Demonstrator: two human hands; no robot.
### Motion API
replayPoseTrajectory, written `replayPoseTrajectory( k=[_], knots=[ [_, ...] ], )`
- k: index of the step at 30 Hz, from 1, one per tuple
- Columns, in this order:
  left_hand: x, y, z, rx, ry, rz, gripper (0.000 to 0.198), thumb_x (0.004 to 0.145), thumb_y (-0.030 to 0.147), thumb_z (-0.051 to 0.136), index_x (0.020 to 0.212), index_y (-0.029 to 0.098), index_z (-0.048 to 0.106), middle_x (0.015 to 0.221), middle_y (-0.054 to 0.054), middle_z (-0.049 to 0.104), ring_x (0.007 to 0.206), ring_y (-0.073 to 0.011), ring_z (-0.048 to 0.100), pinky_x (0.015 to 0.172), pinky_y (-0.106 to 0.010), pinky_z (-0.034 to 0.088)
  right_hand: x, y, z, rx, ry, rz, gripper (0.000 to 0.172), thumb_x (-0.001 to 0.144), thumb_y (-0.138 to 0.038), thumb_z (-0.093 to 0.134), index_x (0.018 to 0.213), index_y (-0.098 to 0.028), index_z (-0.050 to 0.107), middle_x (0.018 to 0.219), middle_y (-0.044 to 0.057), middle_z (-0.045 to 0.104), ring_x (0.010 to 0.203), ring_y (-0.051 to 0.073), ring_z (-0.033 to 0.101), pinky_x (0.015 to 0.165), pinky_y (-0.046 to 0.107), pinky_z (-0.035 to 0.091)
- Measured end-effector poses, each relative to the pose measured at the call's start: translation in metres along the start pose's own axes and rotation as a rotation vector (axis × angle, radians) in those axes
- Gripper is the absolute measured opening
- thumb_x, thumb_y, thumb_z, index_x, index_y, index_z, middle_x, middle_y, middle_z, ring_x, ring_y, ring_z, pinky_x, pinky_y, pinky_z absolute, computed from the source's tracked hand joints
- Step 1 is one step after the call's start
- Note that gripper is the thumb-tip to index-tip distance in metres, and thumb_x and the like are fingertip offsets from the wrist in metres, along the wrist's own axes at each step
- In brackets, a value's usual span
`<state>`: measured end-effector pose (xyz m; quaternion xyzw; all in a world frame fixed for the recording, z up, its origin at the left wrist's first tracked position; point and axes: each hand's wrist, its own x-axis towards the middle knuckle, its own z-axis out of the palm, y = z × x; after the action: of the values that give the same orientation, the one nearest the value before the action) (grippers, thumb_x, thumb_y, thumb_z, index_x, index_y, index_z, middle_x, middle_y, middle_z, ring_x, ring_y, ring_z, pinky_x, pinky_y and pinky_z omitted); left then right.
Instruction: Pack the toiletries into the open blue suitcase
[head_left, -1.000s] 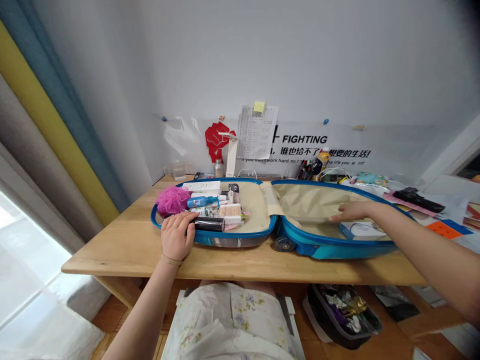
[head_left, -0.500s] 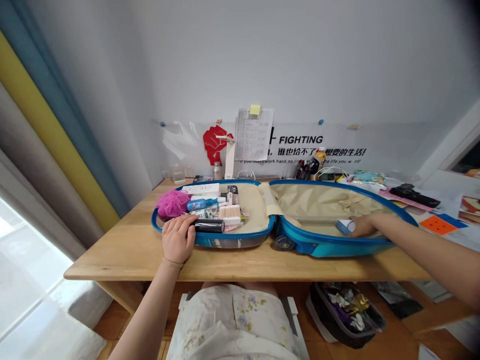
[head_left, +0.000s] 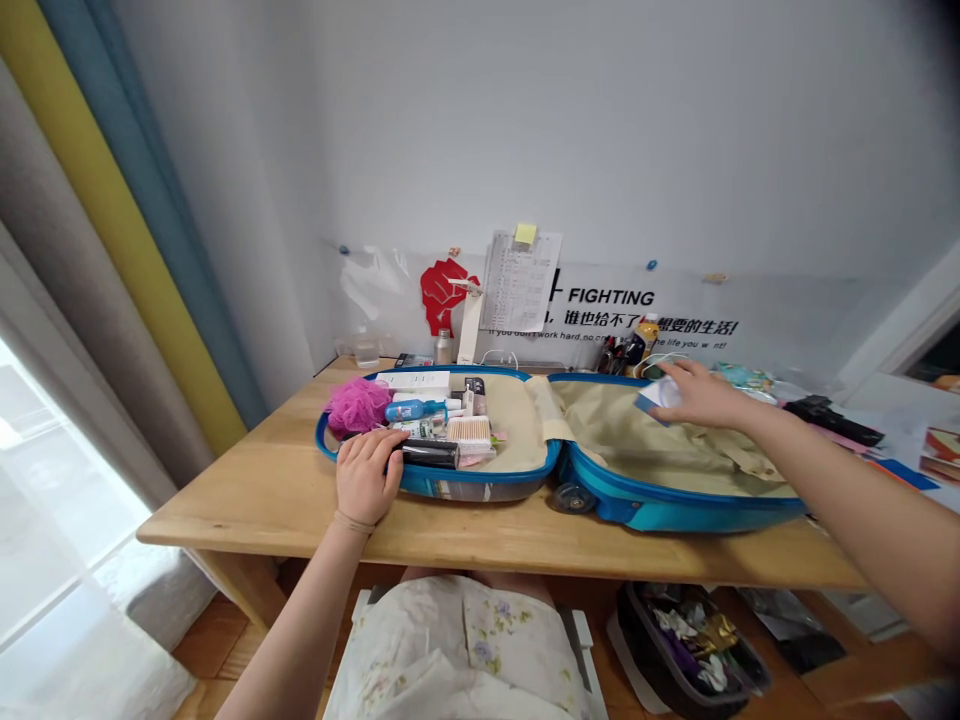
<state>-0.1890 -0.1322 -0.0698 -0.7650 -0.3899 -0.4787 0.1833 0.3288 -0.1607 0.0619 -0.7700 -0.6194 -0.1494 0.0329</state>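
Observation:
An open blue suitcase (head_left: 480,488) with beige lining lies across the wooden table. My left hand (head_left: 367,470) is at its near left rim, fingers bent over the edge and thumb beside a black cylindrical case (head_left: 429,454). Packed in the left half are a pink bath puff (head_left: 358,405), a blue bottle (head_left: 409,409), a white box (head_left: 414,382) and a pack of cotton swabs (head_left: 470,433). My right hand (head_left: 694,394) is closed around a small blue-and-white box (head_left: 658,398), held above the right half of the suitcase.
A black suitcase wheel (head_left: 573,498) faces me at the hinge. Behind the case stand a white desk lamp (head_left: 470,325), a small bottle (head_left: 442,347) and a yellow bottle (head_left: 645,335). Papers and a black item (head_left: 832,420) lie at right. A filled bin (head_left: 686,650) sits below the table.
My right hand has lifted the small box from inside the right half of the suitcase, moving up and left. My left hand keeps its place on the rim. The view has shifted slightly.

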Motion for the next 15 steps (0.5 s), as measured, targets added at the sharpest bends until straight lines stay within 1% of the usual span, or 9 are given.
replayPoseTrajectory(
  k=[1,2,3,4,6,9,10,12,15],
  knots=[
    [0.000,0.000,0.000,0.000,0.001,-0.003,0.033,0.097,0.028,0.037,0.107,0.020,0.067,0.107,-0.007,0.072,0.099,-0.0231,0.063,0.089,-0.039,0.038,0.007,-0.020,-0.010,0.027,-0.016,-0.067,0.099,0.069,-0.066,0.057,0.150,-0.014,0.031,0.155,0.026,0.026,0.141,0.042,0.031,0.113,0.050,0.030],
    [0.000,0.001,-0.001,-0.001,-0.002,-0.007,0.033,0.097,0.029,0.037,0.107,0.020,0.067,0.107,-0.007,0.072,0.099,-0.0231,0.063,0.090,-0.039,0.038,0.013,-0.044,-0.019,0.060,-0.022,-0.157,0.102,0.070,-0.067,0.056,0.152,-0.015,0.026,0.158,0.023,0.021,0.145,0.040,0.024,0.116,0.049,0.025],
    [0.000,0.001,-0.001,-0.001,-0.006,-0.010,0.034,0.097,0.029,0.036,0.107,0.020,0.067,0.107,-0.006,0.072,0.099,-0.0231,0.063,0.090,-0.039,0.038,0.020,-0.069,-0.026,0.097,-0.029,-0.249,0.105,0.069,-0.069,0.056,0.154,-0.016,0.021,0.160,0.019,0.018,0.146,0.039,0.020,0.118,0.050,0.021],
    [0.000,0.001,-0.001,-0.002,-0.009,-0.014,0.034,0.098,0.029,0.036,0.108,0.021,0.067,0.107,-0.006,0.072,0.099,-0.0230,0.063,0.089,-0.039,0.038,0.026,-0.096,-0.030,0.138,-0.042,-0.323,0.108,0.067,-0.070,0.058,0.154,-0.019,0.019,0.160,0.016,0.018,0.147,0.039,0.018,0.119,0.051,0.020],
    [0.000,0.001,-0.002,-0.005,-0.019,-0.019,0.034,0.097,0.029,0.036,0.108,0.021,0.067,0.106,-0.006,0.073,0.099,-0.0228,0.063,0.089,-0.039,0.038,0.039,-0.148,-0.031,0.205,-0.085,-0.455,0.109,0.066,-0.068,0.061,0.154,-0.022,0.019,0.159,0.014,0.021,0.146,0.038,0.020,0.119,0.052,0.021],
    [0.001,0.001,-0.003,-0.010,-0.035,-0.023,0.035,0.097,0.028,0.035,0.109,0.021,0.067,0.106,-0.006,0.073,0.099,-0.0228,0.063,0.090,-0.038,0.038,0.056,-0.208,-0.018,0.246,-0.171,-0.555,0.107,0.067,-0.060,0.065,0.154,-0.016,0.020,0.157,0.018,0.024,0.144,0.038,0.023,0.117,0.053,0.023],
    [0.001,0.001,-0.003,-0.011,-0.040,-0.022,0.035,0.097,0.028,0.035,0.109,0.021,0.067,0.106,-0.006,0.072,0.100,-0.0228,0.063,0.090,-0.038,0.038,0.061,-0.222,-0.012,0.247,-0.198,-0.572,0.107,0.066,-0.057,0.067,0.154,-0.015,0.022,0.157,0.019,0.024,0.144,0.039,0.023,0.117,0.053,0.023],
    [0.001,0.000,-0.003,-0.014,-0.037,-0.014,0.035,0.097,0.028,0.035,0.109,0.021,0.067,0.107,-0.007,0.072,0.100,-0.0227,0.063,0.090,-0.038,0.039,0.070,-0.240,0.000,0.246,-0.242,-0.604,0.107,0.062,-0.053,0.072,0.152,-0.014,0.028,0.156,0.020,0.026,0.143,0.040,0.024,0.117,0.052,0.023],
    [0.001,-0.001,-0.002,-0.021,-0.014,-0.002,0.033,0.097,0.027,0.037,0.108,0.020,0.068,0.105,-0.007,0.072,0.099,-0.0226,0.063,0.090,-0.038,0.039,0.077,-0.250,0.016,0.255,-0.295,-0.641,0.104,0.058,-0.051,0.076,0.148,-0.015,0.038,0.154,0.019,0.032,0.142,0.039,0.029,0.117,0.049,0.023]
  ],
)
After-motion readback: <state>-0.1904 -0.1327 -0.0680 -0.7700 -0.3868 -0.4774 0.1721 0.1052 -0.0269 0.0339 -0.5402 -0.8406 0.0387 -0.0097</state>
